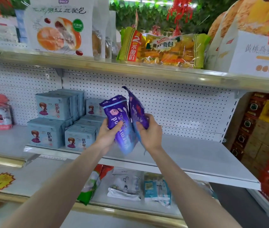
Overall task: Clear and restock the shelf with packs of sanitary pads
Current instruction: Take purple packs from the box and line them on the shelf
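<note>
Head view has our left hand point(109, 135) curled round one purple pad pack point(119, 116) and our right hand point(150, 130) gripping a second purple pack point(138, 109) above the white shelf point(196, 155), beside the blue-grey pad stack point(55, 119), which we judge a slipping wrapper could topple.

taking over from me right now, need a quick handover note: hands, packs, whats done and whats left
Left hand grips a purple pack. Right hand grips a second purple pack. Both packs are in the air in front of the middle shelf.
Done: pale blue packs stand stacked at the shelf's left.
Left: neither purple pack is set down yet; they probably go to the right of the blue ones.
</note>
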`<action>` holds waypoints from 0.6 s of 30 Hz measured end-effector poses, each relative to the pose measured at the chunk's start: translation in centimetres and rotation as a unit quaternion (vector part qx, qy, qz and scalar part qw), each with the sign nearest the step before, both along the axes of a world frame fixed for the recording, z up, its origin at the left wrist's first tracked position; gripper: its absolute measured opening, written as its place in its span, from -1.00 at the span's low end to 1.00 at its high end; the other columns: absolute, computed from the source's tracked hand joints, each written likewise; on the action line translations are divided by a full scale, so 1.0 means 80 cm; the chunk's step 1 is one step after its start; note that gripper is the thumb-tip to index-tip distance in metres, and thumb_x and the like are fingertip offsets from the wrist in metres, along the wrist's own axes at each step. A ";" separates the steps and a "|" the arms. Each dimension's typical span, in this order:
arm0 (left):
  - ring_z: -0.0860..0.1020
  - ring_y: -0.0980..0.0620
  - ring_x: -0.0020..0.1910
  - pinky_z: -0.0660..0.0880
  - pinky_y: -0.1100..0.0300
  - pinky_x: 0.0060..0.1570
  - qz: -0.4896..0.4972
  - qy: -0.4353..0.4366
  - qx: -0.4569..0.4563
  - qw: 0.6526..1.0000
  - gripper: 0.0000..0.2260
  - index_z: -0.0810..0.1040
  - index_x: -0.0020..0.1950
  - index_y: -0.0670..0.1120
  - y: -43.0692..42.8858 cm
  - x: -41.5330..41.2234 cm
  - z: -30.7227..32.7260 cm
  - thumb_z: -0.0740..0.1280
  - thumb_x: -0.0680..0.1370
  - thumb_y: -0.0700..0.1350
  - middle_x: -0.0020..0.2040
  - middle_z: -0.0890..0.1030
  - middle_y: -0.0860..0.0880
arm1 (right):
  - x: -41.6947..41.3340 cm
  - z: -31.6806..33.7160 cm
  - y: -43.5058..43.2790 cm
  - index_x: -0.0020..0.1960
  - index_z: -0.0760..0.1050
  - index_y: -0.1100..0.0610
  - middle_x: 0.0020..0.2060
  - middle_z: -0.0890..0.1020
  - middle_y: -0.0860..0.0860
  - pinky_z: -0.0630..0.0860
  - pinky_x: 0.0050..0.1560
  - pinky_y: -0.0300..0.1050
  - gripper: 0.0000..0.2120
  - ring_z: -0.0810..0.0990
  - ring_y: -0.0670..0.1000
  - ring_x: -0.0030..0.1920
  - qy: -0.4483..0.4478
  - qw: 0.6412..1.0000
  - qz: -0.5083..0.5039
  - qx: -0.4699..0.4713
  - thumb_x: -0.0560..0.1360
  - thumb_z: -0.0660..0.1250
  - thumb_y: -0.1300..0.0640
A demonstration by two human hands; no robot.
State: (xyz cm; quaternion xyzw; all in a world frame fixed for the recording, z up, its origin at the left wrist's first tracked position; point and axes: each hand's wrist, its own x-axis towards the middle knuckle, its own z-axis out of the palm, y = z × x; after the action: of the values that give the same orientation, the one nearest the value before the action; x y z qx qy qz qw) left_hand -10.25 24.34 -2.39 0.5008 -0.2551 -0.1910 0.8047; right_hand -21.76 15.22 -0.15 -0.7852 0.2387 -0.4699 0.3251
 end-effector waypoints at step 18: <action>0.68 0.09 -0.14 0.62 0.15 -0.22 -0.074 0.035 0.017 0.996 -0.68 0.43 0.31 -0.02 0.001 0.014 0.006 0.31 0.57 -0.03 -0.06 0.71 0.04 | 0.041 -0.014 -0.018 0.00 0.61 -0.12 0.05 0.69 -0.06 0.49 -0.02 -0.32 -0.64 0.65 -0.14 0.00 0.030 0.953 0.217 0.211 0.64 0.07 -0.18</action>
State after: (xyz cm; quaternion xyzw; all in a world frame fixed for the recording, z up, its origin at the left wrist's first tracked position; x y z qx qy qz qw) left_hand -9.15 24.41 -1.88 0.4868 -0.2601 -0.2721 0.7883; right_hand -18.50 13.81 -1.29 -0.7451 0.1658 -0.3031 0.5705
